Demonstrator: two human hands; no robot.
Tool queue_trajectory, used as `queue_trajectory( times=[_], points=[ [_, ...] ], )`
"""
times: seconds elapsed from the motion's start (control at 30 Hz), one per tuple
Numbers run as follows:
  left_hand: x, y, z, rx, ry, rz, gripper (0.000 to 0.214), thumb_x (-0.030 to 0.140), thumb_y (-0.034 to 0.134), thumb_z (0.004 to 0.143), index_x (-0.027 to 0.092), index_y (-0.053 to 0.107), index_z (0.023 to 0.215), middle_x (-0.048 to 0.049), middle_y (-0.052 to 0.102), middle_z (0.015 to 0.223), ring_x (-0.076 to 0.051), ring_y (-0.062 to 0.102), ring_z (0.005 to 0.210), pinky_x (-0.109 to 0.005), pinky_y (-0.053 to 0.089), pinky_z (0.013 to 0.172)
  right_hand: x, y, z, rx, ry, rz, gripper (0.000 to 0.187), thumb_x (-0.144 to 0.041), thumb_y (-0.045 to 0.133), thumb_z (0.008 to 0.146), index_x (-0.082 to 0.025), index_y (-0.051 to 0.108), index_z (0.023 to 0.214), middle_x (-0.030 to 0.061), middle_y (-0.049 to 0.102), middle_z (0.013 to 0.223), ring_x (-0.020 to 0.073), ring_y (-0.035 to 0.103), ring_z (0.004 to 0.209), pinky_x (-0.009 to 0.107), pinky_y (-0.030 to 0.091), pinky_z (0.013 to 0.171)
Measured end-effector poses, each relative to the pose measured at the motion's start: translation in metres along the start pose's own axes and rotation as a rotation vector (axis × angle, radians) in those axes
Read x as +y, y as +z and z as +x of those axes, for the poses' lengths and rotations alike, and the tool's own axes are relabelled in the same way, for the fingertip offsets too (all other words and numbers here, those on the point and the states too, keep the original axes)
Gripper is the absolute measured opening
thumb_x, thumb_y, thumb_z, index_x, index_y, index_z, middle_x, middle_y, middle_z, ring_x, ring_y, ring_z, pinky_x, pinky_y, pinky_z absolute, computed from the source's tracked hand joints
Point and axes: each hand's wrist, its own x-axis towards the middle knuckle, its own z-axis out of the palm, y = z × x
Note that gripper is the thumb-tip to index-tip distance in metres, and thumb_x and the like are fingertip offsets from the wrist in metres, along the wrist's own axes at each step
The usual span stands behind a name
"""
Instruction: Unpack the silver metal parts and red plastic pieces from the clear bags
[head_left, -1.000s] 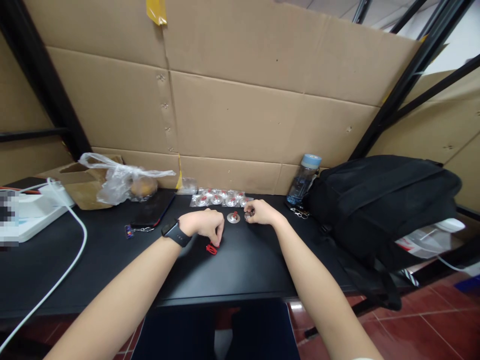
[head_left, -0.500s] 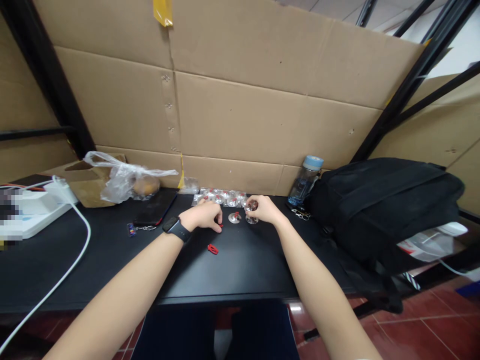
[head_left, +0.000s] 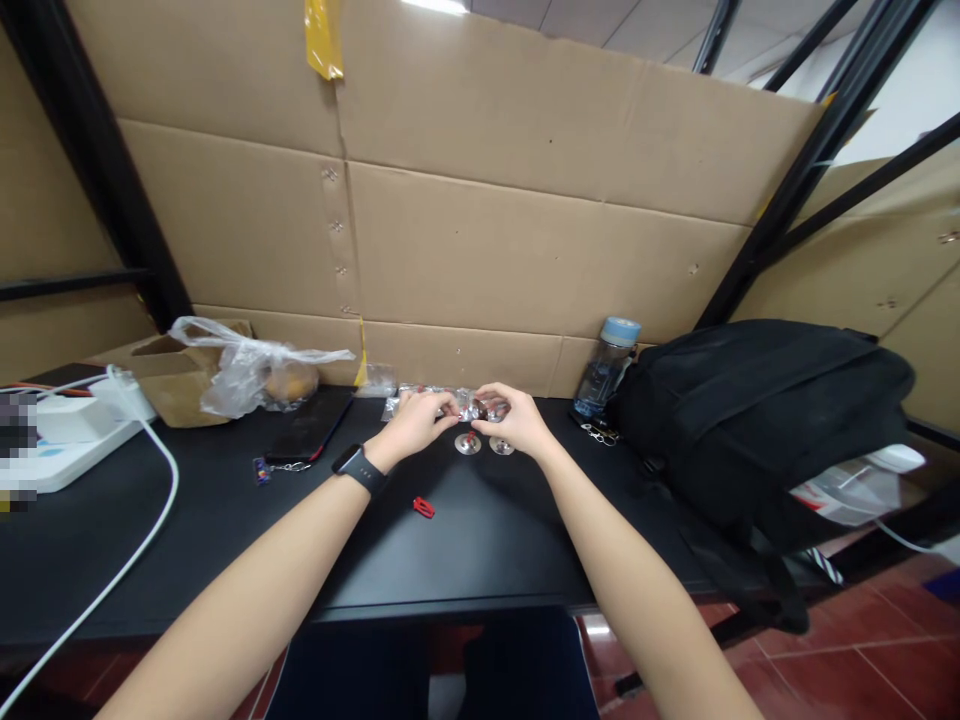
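Observation:
My left hand (head_left: 421, 422), with a dark watch on its wrist, is closed in a pinch; a bit of red cord shows at its fingertips. My right hand (head_left: 517, 418) grips a shiny silver disc (head_left: 480, 410), like a small finger cymbal, facing the left fingertips. On the desk below lie two similar domed discs: one silver disc with a red loop (head_left: 468, 443) and another silver disc (head_left: 502, 446) under my right hand. Nearer me is a bundle of red cord (head_left: 424, 507). Behind my hands, clear packaging (head_left: 429, 390) with more discs is partly hidden.
The black desk (head_left: 480, 550) backs onto a cardboard wall (head_left: 525, 250). On the left are a phone (head_left: 304, 430), a plastic bag (head_left: 289, 385), a white power strip (head_left: 67, 455) and a cable. A water bottle (head_left: 604, 370) and black backpack (head_left: 765, 420) stand right.
My right hand has lifted the disc off the desk and moved left. My left hand has risen with the red cord, so both hands are close together. The view has tilted up slightly.

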Motion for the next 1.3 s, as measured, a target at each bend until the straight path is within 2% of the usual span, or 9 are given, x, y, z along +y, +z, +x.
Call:
queue_trajectory(
  times=[0.1, 0.23, 0.4, 0.7, 0.9, 0.97, 1.1, 1.3],
  points=[
    [0.005, -0.003, 0.002, 0.058, -0.039, -0.073, 0.014, 0.035, 0.064, 0.091, 0.025, 0.073, 0.096, -0.0018, 0.078, 0.098, -0.022, 0.07, 0.096, -0.032, 0.043, 0.09, -0.007, 0.008, -0.001, 0.02, 0.0, 0.126, 0.043, -0.03, 0.079, 0.07, -0.023, 0.066, 0.11, 0.0056, 0.073, 0.11, 0.0214, 0.071, 0.094, 0.03, 0.053, 0.077],
    [0.008, -0.001, 0.004, 0.112, -0.053, -0.153, 0.017, 0.031, 0.059, 0.093, 0.024, 0.074, 0.096, -0.0032, 0.078, 0.099, -0.023, 0.07, 0.096, -0.033, 0.046, 0.089, -0.013, 0.017, -0.002, 0.05, 0.018, 0.272, 0.045, -0.031, 0.08, 0.07, -0.022, 0.064, 0.111, 0.0075, 0.073, 0.11, 0.0239, 0.07, 0.105, 0.031, 0.056, 0.079],
    [0.005, 0.006, 0.006, 0.24, 0.008, -0.254, 0.015, 0.027, 0.059, 0.091, 0.021, 0.072, 0.093, -0.0054, 0.068, 0.105, -0.02, 0.065, 0.099, -0.032, 0.047, 0.091, -0.011, 0.021, -0.001, 0.069, 0.031, 0.361, 0.046, -0.034, 0.083, 0.068, -0.021, 0.064, 0.107, 0.0085, 0.074, 0.107, 0.0245, 0.07, 0.106, 0.031, 0.057, 0.08],
    [0.011, 0.007, 0.003, 0.294, -0.021, -0.045, 0.011, 0.022, 0.062, 0.087, 0.023, 0.072, 0.09, -0.0052, 0.062, 0.107, -0.025, 0.054, 0.106, -0.042, 0.042, 0.097, -0.005, 0.027, -0.002, 0.091, 0.042, 0.389, 0.049, -0.039, 0.087, 0.065, -0.021, 0.067, 0.105, 0.0093, 0.075, 0.108, 0.0241, 0.071, 0.102, 0.033, 0.058, 0.081],
    [0.015, 0.005, 0.002, 0.339, -0.004, -0.039, 0.011, 0.023, 0.062, 0.089, 0.022, 0.072, 0.088, -0.006, 0.062, 0.107, -0.024, 0.054, 0.107, -0.042, 0.041, 0.097, -0.006, 0.028, 0.0, 0.088, 0.096, 0.442, 0.035, -0.041, 0.085, 0.067, -0.018, 0.067, 0.087, 0.0105, 0.074, 0.111, 0.0241, 0.072, 0.099, 0.036, 0.058, 0.087],
    [0.015, 0.004, 0.002, 0.36, -0.013, -0.036, 0.01, 0.026, 0.064, 0.089, 0.023, 0.073, 0.088, -0.0056, 0.062, 0.108, -0.024, 0.053, 0.108, -0.043, 0.039, 0.098, -0.005, 0.026, 0.001, 0.065, 0.082, 0.407, 0.03, -0.043, 0.08, 0.074, -0.018, 0.069, 0.087, 0.0105, 0.072, 0.113, 0.0232, 0.071, 0.101, 0.037, 0.057, 0.09],
    [0.014, 0.004, 0.003, 0.365, -0.019, -0.031, 0.011, 0.031, 0.066, 0.089, 0.025, 0.075, 0.089, -0.0049, 0.062, 0.108, -0.024, 0.053, 0.107, -0.044, 0.038, 0.1, -0.004, 0.02, 0.001, 0.044, -0.009, 0.142, 0.023, -0.04, 0.068, 0.088, -0.018, 0.073, 0.091, 0.0096, 0.065, 0.118, 0.0201, 0.066, 0.104, 0.032, 0.054, 0.088],
    [0.011, 0.005, 0.002, 0.317, 0.021, -0.042, 0.011, 0.028, 0.065, 0.089, 0.024, 0.075, 0.088, -0.005, 0.063, 0.105, -0.024, 0.053, 0.106, -0.042, 0.041, 0.096, -0.003, 0.021, 0.0, 0.045, -0.022, 0.051, 0.021, -0.036, 0.061, 0.091, -0.018, 0.07, 0.085, 0.0081, 0.062, 0.113, 0.0173, 0.064, 0.099, 0.027, 0.051, 0.077]
  ],
)
